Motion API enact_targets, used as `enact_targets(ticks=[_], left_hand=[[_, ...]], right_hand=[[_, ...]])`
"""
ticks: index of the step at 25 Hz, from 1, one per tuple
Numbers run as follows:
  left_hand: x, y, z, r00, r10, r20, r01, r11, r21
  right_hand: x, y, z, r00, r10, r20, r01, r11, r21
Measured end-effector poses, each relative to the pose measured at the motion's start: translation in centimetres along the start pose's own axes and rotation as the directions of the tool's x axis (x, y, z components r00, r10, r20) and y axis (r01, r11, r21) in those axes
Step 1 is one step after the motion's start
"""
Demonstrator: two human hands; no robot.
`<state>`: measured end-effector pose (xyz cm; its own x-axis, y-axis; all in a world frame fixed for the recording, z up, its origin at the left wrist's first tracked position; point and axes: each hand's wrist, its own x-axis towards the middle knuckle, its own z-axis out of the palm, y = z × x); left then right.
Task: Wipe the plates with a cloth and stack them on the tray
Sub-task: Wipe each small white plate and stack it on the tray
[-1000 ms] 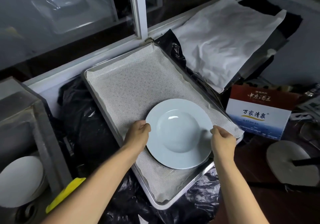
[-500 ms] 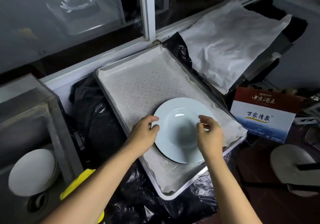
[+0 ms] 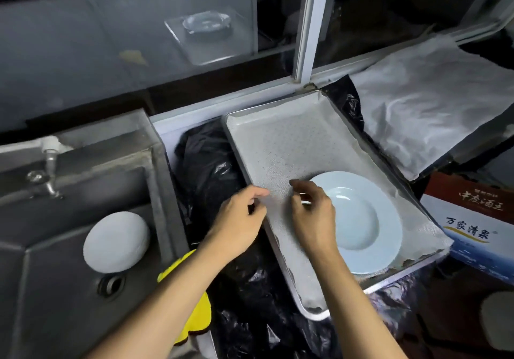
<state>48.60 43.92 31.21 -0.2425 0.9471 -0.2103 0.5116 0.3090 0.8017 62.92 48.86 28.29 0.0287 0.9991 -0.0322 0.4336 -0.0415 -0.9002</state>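
Note:
A pale blue deep plate [image 3: 370, 228] lies flat in the near right part of the metal tray [image 3: 236, 147], on its white mesh liner. My right hand [image 3: 311, 214] hovers over the plate's left rim, fingers loosely curled, holding nothing. My left hand [image 3: 239, 216] is over the tray's left edge, fingers relaxed and empty. More white plates [image 3: 116, 242] sit stacked in the steel sink at the left. A yellow cloth [image 3: 194, 303] lies on the sink's edge, partly hidden under my left forearm.
A steel sink [image 3: 69, 317] with a tap [image 3: 48, 164] fills the left. Black plastic bags [image 3: 211, 169] lie between sink and tray. White paper [image 3: 434, 108] covers the far right. A printed carton [image 3: 470, 225] stands right of the tray. A window frame [image 3: 306, 24] runs behind.
Both hands let go of the plate, which stays on the tray, and moved left toward the tray's left edge. The view swung left, bringing the sink into sight.

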Motion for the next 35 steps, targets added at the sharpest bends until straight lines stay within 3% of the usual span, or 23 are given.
enact_targets(ticks=[6, 13, 19, 27, 35], left_hand=[[-2.8, -3.5, -6.1, 0.979, -0.098, -0.180, 0.084, 0.993, -0.085], [-7.5, -9.3, -14.5, 0.950, -0.129, -0.284, 0.099, 0.988, -0.116], [-12.0, -15.4, -21.9, 0.912, -0.164, -0.377, 0.106, 0.980, -0.168], [-16.2, -24.5, -30.6, 0.906, -0.158, -0.392, 0.112, 0.984, -0.139], [-16.9, -31.5, -33.4, 0.921, -0.171, -0.351, 0.124, 0.980, -0.154]], right_hand=[[-2.7, -4.3, 6.6, 0.979, -0.134, 0.152, 0.133, 0.991, 0.021], [-7.7, -9.1, 14.6, 0.923, -0.266, 0.279, 0.275, 0.961, 0.007], [-13.8, -12.6, 22.4, 0.901, -0.253, 0.352, 0.259, 0.965, 0.032], [-21.5, -16.2, 31.8, 0.903, -0.216, 0.371, 0.221, 0.975, 0.031], [-24.5, -15.2, 36.7, 0.919, -0.107, 0.379, 0.154, 0.984, -0.095]])
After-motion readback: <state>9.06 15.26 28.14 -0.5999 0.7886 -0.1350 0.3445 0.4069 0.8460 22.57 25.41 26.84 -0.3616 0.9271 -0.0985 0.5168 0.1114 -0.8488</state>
